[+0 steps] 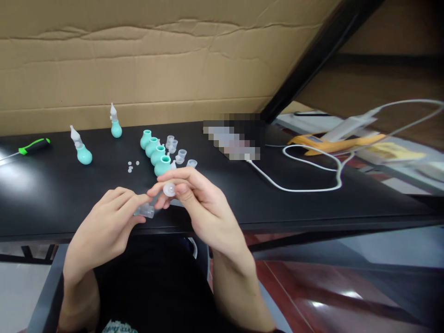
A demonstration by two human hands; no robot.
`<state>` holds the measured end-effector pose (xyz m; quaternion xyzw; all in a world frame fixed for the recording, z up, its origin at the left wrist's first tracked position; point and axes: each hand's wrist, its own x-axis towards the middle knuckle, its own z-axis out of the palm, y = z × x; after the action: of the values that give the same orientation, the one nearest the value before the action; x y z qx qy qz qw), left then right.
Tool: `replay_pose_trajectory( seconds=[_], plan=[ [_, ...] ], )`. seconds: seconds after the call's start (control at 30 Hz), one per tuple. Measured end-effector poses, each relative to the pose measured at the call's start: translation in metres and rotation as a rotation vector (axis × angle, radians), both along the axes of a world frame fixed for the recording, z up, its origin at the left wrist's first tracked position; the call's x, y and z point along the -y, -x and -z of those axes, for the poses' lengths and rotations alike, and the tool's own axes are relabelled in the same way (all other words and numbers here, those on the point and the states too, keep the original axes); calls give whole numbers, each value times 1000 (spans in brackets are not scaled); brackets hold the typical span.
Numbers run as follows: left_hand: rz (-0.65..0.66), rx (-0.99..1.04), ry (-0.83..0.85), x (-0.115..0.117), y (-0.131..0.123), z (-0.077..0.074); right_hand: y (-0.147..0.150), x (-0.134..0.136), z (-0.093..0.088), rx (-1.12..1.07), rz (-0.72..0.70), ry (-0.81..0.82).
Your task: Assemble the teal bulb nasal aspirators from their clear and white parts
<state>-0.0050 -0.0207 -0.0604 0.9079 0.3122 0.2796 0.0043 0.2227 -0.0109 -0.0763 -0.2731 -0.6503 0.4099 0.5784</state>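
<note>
My left hand (113,217) pinches a clear plastic cylinder (147,211), its open end pointing right; my fingers hide the rest. Between thumb and fingertips, my right hand (204,203) grips a small translucent nozzle tip (169,189) with its round end toward me. The two parts are close together but apart, above the front of the table. Just behind the right hand stand several turquoise rubber bulbs (152,148) in a row, mouths up. Clear plastic cups (181,155) lie beside them. Small white discs (130,167) are scattered left of the bulbs.
Two assembled nasal aspirators (83,152) stand on the black table (52,194), near a green-and-black screwdriver (36,146). A blurred-out device (232,141) with a white cable (294,189) lies to the right, before a yellow tool (333,144). Cardboard (138,60) walls the back.
</note>
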Motion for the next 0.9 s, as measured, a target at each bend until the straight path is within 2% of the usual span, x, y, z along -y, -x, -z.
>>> replay_pose_trajectory(
  seconds=[0.23, 0.4, 0.57, 0.77, 0.9],
  plan=[
    [-23, -32, -19, 0, -3, -1, 5, 1, -1, 124, 112, -10],
    [-34, -43, -50, 0, -7, -1, 16, 8, 3, 387, 346, -142],
    [-148, -42, -153, 0, -16, 0, 27, 10, 6, 510, 515, -262],
    [-207, -89, -271, 1, -22, 2, 27, 10, 5, 511, 456, -307],
    [-206, -100, -283, 1, -20, 5, 26, 11, 6, 544, 442, -278]
  ],
)
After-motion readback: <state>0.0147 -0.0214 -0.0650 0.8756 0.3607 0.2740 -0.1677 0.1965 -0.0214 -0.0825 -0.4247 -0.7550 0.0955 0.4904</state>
